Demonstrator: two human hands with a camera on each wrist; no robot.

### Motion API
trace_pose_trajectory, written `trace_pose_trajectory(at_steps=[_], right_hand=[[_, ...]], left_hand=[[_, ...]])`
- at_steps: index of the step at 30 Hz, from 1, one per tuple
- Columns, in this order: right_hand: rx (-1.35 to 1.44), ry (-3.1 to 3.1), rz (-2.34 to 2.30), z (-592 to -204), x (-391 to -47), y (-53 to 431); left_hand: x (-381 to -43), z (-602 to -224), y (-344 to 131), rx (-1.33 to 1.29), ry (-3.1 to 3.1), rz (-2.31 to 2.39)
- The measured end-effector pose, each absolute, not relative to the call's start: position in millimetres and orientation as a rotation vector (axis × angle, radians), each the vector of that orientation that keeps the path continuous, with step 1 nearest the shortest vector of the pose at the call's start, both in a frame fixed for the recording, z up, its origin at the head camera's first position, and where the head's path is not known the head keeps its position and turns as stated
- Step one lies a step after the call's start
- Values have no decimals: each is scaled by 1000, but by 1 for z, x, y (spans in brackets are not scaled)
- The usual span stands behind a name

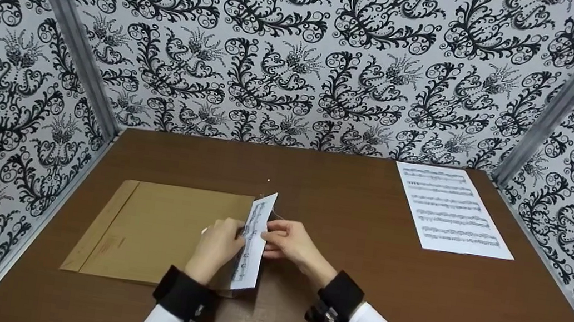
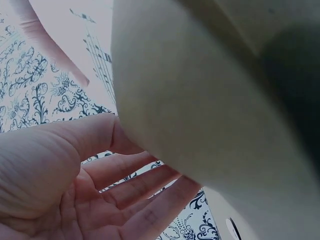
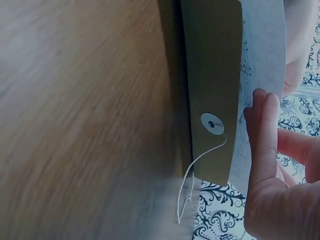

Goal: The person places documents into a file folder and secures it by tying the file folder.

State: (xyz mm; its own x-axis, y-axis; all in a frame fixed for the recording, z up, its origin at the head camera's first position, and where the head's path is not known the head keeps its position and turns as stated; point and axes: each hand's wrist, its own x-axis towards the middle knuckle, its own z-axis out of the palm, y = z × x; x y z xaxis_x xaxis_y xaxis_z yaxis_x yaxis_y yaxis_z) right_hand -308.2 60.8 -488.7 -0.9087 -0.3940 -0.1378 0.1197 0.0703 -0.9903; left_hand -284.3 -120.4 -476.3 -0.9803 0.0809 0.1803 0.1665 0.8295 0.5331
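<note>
A brown paper envelope (image 1: 165, 228) lies on the table, with its mouth to the right. From that mouth sticks out a sheet of printed music (image 1: 251, 260), tilted up. My left hand (image 1: 218, 244) grips the envelope near its mouth, thumb on one face and fingers behind in the left wrist view. On the other side my right hand (image 1: 297, 245) pinches the outer edge of the sheet between thumb and fingers. The right wrist view shows the envelope's flap with a white button disc (image 3: 206, 120) and a loose white string (image 3: 192, 162). The inner part of the sheet is hidden.
Another sheet of printed music (image 1: 451, 209) lies flat at the far right of the brown table (image 1: 350, 192). Patterned walls (image 1: 299, 73) stand behind and at both sides. Each wrist wears a black band (image 1: 341, 295) with a camera.
</note>
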Motion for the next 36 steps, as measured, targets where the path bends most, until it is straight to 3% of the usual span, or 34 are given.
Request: trace_pose_trajectory(at_steps=[36], right_hand=[[-109,1928,-1860,-509,-317,40]], left_hand=[[-282,-475,-122,-188,-2846,-844]])
